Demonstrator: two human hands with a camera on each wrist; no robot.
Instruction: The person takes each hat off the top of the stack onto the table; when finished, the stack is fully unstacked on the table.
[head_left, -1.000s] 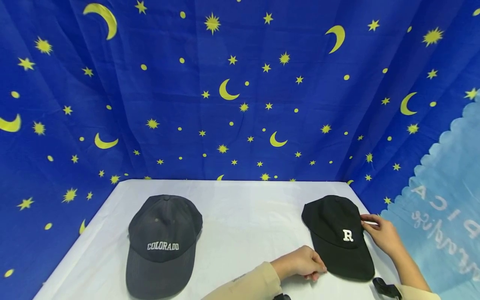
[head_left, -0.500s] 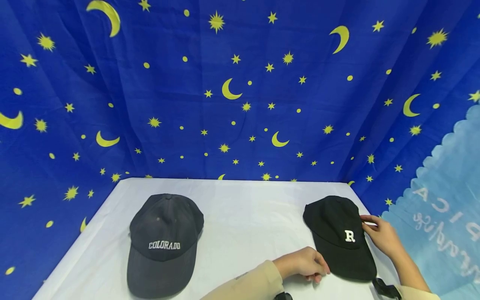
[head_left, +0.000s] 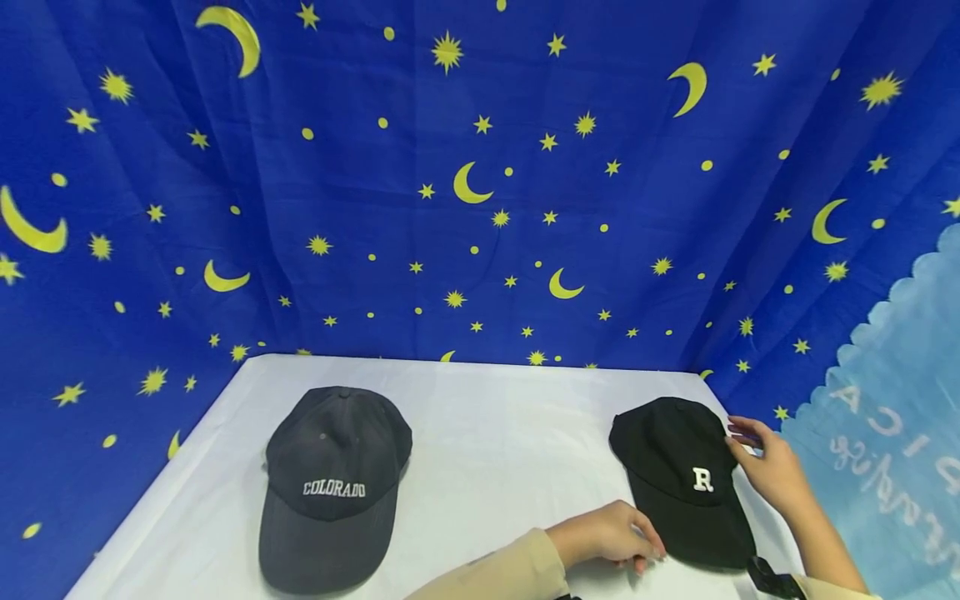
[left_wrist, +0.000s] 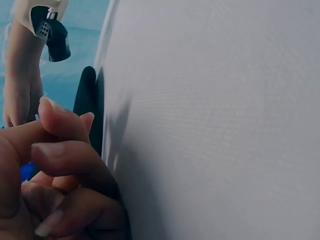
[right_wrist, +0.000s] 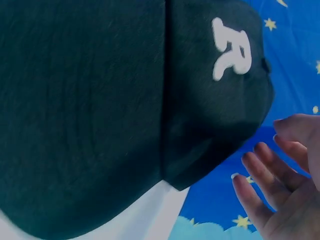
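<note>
Dark grey COLORADO cap [head_left: 333, 458] lies left on white table [head_left: 510, 442]. Left hand [head_left: 611, 533], near side, fingers loosely bent, by brim [head_left: 693, 529] of black R cap [head_left: 667, 454]; touching or not, can't tell. Black cap sits at right, brim nearward. Right hand [head_left: 772, 471] just beside its right side, fingers relaxed, parted.

Left fingers [left_wrist: 72, 159] half-curled, right fingers [right_wrist: 265, 177] spread
</note>
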